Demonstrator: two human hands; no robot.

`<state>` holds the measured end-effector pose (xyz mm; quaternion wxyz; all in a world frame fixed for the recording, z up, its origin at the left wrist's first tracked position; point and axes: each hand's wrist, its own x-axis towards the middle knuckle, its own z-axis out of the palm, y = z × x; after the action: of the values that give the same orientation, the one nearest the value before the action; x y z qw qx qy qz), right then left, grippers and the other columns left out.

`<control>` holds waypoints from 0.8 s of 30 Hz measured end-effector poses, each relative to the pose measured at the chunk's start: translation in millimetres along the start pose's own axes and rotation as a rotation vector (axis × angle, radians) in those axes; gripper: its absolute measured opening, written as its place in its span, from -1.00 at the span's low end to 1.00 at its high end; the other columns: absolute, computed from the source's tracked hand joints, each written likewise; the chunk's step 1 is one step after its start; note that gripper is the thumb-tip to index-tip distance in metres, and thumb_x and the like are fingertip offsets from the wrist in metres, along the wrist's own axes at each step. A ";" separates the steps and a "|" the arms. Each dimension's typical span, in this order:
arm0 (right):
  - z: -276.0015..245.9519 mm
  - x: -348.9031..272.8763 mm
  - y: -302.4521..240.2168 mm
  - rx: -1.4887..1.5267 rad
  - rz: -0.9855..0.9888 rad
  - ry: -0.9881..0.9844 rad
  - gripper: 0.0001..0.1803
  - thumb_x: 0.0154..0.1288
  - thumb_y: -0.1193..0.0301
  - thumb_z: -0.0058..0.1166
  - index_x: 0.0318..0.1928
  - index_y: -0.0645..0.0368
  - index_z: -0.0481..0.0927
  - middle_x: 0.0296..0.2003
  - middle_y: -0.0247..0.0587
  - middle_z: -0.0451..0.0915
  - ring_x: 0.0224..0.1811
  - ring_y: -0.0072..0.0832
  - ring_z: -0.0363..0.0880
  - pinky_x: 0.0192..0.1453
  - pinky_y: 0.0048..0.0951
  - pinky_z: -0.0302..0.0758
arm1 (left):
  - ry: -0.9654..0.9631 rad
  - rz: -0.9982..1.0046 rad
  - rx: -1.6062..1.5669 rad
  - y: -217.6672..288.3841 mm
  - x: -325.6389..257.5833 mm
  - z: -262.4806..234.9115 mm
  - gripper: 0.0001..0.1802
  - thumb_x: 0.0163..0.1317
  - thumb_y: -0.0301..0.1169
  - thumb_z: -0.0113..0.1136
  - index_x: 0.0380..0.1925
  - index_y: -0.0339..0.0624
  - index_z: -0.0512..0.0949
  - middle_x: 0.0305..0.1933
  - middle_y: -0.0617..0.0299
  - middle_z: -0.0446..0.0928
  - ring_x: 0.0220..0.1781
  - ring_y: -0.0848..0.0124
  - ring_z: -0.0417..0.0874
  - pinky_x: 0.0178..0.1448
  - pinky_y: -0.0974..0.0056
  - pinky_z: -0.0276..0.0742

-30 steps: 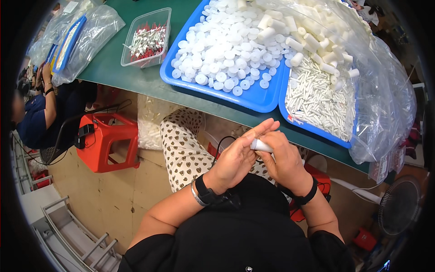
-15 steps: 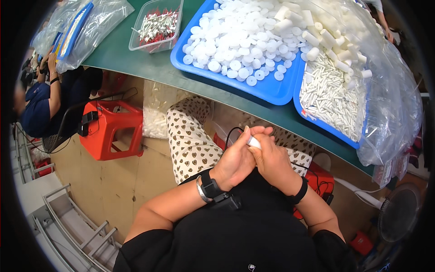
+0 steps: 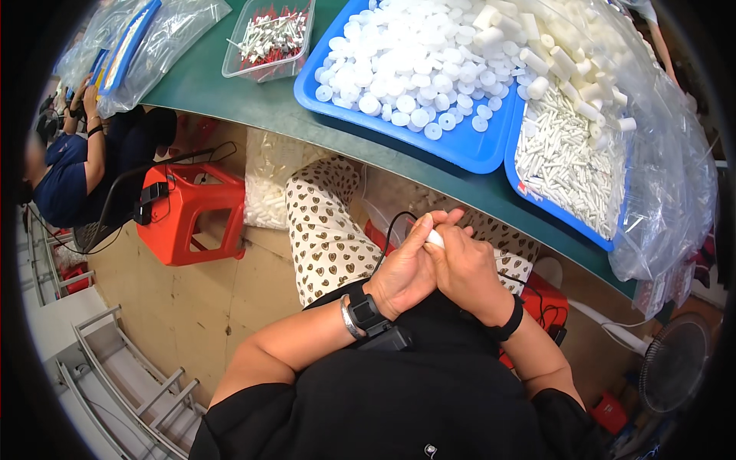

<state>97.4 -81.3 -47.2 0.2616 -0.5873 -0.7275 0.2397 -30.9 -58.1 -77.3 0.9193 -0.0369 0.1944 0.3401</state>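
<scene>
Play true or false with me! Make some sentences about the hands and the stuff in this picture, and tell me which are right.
1. The right hand holds a white piece. True.
2. The left hand is reaching up into a tray. False: it is close beside the right hand, above the lap.
3. White discs are heaped in a blue tray. True.
4. The stool on the left side of the picture is green. False: it is red.
5. A fan is near the picture's right edge. True.
</scene>
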 end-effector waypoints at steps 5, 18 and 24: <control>9.9 1.3 10.7 0.240 0.144 0.002 -0.79 0.36 0.44 0.04 -0.07 0.27 0.45 -0.33 0.11 0.61 -0.32 0.07 0.62 -0.30 -0.09 0.53 | 0.021 0.032 0.207 6.4 3.8 -3.5 -0.42 0.50 0.08 -0.36 0.29 -0.04 0.26 0.38 0.20 0.28 0.41 0.22 0.30 0.44 0.06 0.28; -6.2 14.0 21.2 1.394 0.794 -0.455 -0.54 0.57 0.09 -0.24 -0.11 0.28 0.50 -0.56 -0.45 0.36 -0.72 -0.82 0.07 -0.66 -0.70 0.04 | 0.090 -0.025 0.421 20.6 -0.7 -4.9 -0.28 0.50 0.14 -0.45 0.40 -0.17 0.11 0.44 0.08 0.19 0.43 0.28 0.26 0.39 0.10 0.32; -3.5 9.4 27.8 1.657 0.824 -0.514 -0.52 0.58 0.11 -0.26 -0.15 0.29 0.54 -0.59 -0.41 0.37 -0.72 -0.76 0.14 -0.67 -0.69 0.08 | 0.022 -0.052 0.386 27.6 2.5 -0.5 -0.31 0.52 0.10 -0.43 0.37 -0.22 0.17 0.45 0.04 0.17 0.43 0.26 0.25 0.39 0.09 0.33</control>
<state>118.4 -66.5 -61.9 0.3213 -0.3551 -0.0984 0.8724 -47.0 -35.6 -76.9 0.9156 0.1316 0.2652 0.2721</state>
